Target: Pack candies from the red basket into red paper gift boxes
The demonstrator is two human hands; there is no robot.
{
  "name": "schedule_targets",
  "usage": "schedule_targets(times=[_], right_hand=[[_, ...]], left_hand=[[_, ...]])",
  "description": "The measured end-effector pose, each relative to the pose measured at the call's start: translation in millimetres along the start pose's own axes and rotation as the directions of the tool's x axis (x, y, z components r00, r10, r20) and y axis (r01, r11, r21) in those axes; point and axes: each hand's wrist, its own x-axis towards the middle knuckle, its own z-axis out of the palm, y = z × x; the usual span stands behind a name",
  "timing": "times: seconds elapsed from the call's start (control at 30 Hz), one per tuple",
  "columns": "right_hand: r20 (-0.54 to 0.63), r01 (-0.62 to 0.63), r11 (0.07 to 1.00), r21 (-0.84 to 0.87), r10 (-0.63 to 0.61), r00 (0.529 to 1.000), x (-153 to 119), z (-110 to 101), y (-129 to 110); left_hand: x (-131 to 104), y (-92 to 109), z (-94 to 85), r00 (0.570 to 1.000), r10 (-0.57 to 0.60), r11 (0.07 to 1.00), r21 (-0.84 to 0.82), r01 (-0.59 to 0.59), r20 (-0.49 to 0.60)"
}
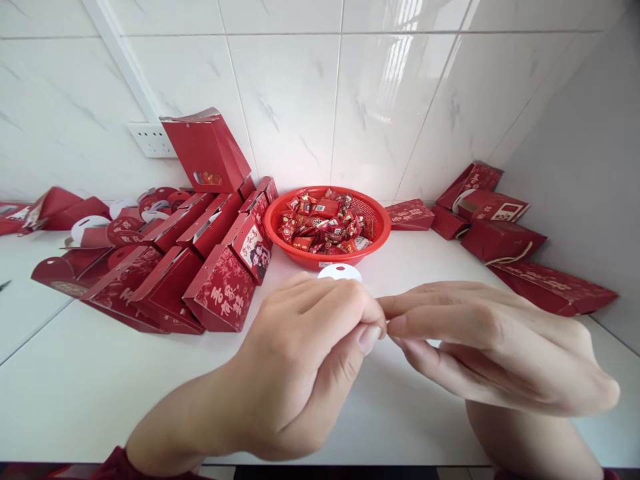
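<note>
My left hand (305, 360) is closed in a pinch near the middle of the view, its thumb pressed against the curled index finger. Fingertips of my right hand (495, 340) meet it from the right, also pinched together. Anything between the fingers is hidden or too small to name. Just behind my left knuckles shows a white rounded flap (340, 271) with a small red opening; its lower part is covered. Beyond it stands a red perforated basket (327, 260) holding many small red-wrapped packets (325, 208).
Rows of upright red boxes (217, 290) stand left of the basket, with one larger box (205, 150) on top. Loose red cartons (90, 233) lie at far left. More red boxes (505, 243) lie at right on the white table (100, 400), against a tiled wall.
</note>
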Motion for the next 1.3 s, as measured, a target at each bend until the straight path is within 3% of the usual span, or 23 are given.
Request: schedule_targets(times=[0.43,0.67,0.97,1.13,1.3], right_hand=[[-0.175,0.009,0.988,-0.153,-0.036,0.984,-3.8,13.0,-0.9],[-0.139,0.014,0.960,-0.281,-0.055,0.989,-10.6,16.2,4.8],[-0.181,-0.006,0.976,-0.217,-0.034,0.983,-9.2,5.5,1.7],[-0.057,0.029,0.991,-0.133,-0.037,0.998,-1.1,-0.7,-1.0],[-0.139,0.044,0.986,-0.162,-0.067,0.988,-1.9,6.7,1.0]], left_hand=[[-0.4,-1.3,0.8,0.998,0.048,0.993,0.108,-0.045,-0.032],[-2.0,-5.4,6.9,0.998,0.044,0.984,0.176,-0.035,-0.047],[0.2,-3.6,4.8,0.998,0.049,0.993,0.106,-0.044,-0.040],[0.2,-2.7,1.7,0.998,0.043,0.992,0.121,-0.038,-0.044],[-0.8,-2.5,3.5,0.998,0.044,0.992,0.120,-0.038,-0.045]])
